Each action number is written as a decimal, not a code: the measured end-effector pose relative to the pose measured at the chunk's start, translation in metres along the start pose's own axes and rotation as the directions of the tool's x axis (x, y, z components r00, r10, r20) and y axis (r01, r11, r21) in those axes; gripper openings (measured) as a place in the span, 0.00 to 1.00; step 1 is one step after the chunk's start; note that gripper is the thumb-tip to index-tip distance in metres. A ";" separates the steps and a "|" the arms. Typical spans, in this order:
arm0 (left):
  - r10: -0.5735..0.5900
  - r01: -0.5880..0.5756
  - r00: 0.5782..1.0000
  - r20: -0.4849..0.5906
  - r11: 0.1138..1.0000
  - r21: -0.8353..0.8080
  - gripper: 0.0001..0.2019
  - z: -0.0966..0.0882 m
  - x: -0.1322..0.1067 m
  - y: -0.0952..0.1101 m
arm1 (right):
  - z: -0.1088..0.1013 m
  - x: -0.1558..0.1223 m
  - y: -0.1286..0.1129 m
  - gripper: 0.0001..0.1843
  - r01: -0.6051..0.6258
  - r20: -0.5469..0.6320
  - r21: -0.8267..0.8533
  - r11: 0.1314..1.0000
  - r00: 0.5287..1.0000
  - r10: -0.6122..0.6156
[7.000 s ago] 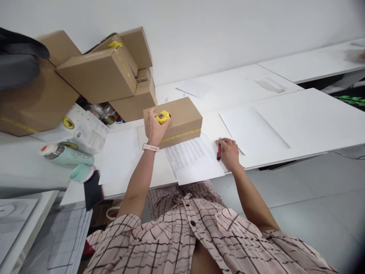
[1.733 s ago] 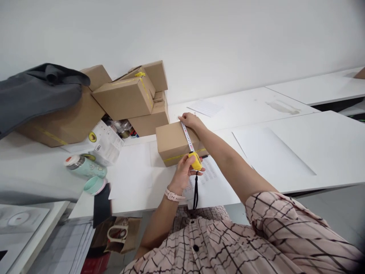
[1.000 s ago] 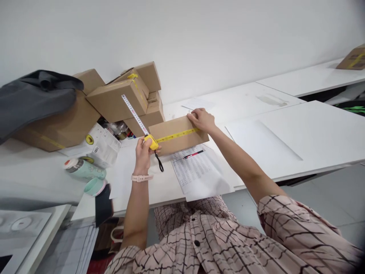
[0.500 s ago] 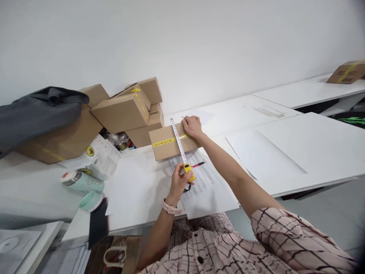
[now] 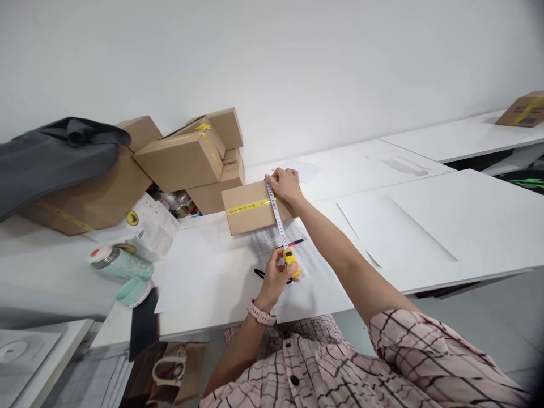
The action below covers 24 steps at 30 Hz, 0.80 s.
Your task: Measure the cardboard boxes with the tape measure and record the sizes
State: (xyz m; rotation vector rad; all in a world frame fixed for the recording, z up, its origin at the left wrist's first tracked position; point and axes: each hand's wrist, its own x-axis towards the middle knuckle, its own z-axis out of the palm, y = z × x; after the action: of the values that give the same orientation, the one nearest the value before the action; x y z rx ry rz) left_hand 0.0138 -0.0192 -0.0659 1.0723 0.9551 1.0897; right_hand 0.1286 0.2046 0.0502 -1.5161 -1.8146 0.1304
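A small cardboard box (image 5: 250, 222) with yellow tape lies on the table, partly over a printed sheet (image 5: 317, 283). My left hand (image 5: 276, 277), with a pale wristband below it, is closed around a yellow tape measure (image 5: 291, 263) in front of the box. The white blade runs out across the box top to its far edge. There my right hand (image 5: 284, 185) pinches the blade's end between thumb and finger. A red and black pen (image 5: 296, 242) lies on the sheet, partly behind the blade.
Stacked cardboard boxes (image 5: 182, 164) and a grey cloth bag (image 5: 59, 156) stand at the left. Nearer are a mint thermos (image 5: 121, 265), a mint cup (image 5: 131, 291) and a black flat item (image 5: 144, 323). Blank white paper (image 5: 395, 232) lies at the right.
The tape measure and its blade have shifted right across the box. My right hand, earlier resting on the box's far edge, now holds the blade's end. My left hand has moved right and nearer.
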 end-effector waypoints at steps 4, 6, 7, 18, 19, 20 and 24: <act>0.004 -0.002 1.000 -0.030 0.998 0.061 0.28 -0.001 0.003 -0.006 | -0.005 0.000 -0.003 0.18 -0.023 0.037 -0.005 1.000 0.999 0.023; 0.010 -0.005 0.999 -0.053 0.994 0.106 0.28 -0.002 0.005 -0.009 | -0.006 -0.001 -0.005 0.17 -0.030 0.037 -0.010 1.000 0.999 0.030; 0.011 -0.003 0.998 -0.061 0.992 0.126 0.28 -0.003 0.006 -0.010 | -0.007 -0.001 -0.006 0.17 -0.031 0.033 -0.012 0.999 0.999 0.032; -0.018 0.030 0.996 -0.089 0.991 0.133 0.33 -0.002 0.010 -0.016 | -0.003 -0.001 -0.001 0.19 -0.012 0.024 -0.025 1.000 1.000 0.013; -0.021 0.030 0.996 -0.084 0.993 0.115 0.33 -0.002 0.009 -0.014 | -0.002 -0.001 0.000 0.20 -0.007 0.018 -0.032 0.999 1.000 0.008; -0.018 0.025 0.997 -0.073 0.995 0.092 0.33 -0.003 0.006 -0.012 | -0.001 -0.001 0.001 0.22 0.004 0.013 -0.039 0.999 1.000 -0.003; 0.063 -0.063 0.996 -0.068 0.998 0.002 0.34 -0.015 -0.019 -0.005 | 0.004 -0.009 0.005 0.30 0.063 -0.015 -0.079 0.995 0.998 -0.064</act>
State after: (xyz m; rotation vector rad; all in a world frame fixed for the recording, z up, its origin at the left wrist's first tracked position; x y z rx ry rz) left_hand -0.0031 -0.0358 -0.0724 1.0771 0.9809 1.1847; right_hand 0.1301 0.1994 0.0403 -1.5067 -1.8708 0.0155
